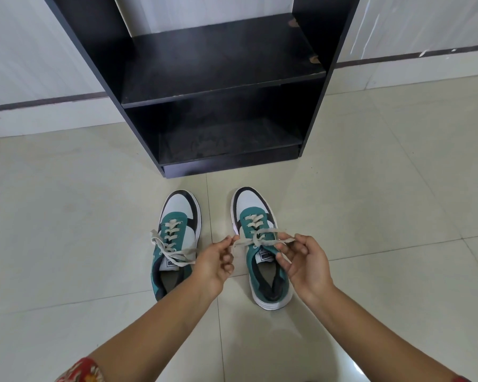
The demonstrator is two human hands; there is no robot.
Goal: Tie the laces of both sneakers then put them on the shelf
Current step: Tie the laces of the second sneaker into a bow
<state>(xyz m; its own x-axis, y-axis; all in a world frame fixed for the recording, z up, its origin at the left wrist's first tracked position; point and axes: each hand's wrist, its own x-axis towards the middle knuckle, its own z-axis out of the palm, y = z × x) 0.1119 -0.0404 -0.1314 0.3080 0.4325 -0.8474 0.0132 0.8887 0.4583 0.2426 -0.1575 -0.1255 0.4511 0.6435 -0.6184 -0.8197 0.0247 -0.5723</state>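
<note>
Fingers of the left hand (214, 260) and right hand (305, 260) each pinch a lace (262, 238) end above the right sneaker (260, 244).

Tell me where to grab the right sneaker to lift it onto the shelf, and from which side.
Grip the right sneaker at its heel collar, coming from above and behind. The opening faces up and the heel points toward the person, so fingers can hook inside, clear of the laces that the left hand and right hand hold.

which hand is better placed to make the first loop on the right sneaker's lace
Right, slightly. The right hand pinches its lace end directly over the right sneaker; the left hand reaches across from beside the left sneaker, holding only the lace tip.
</note>
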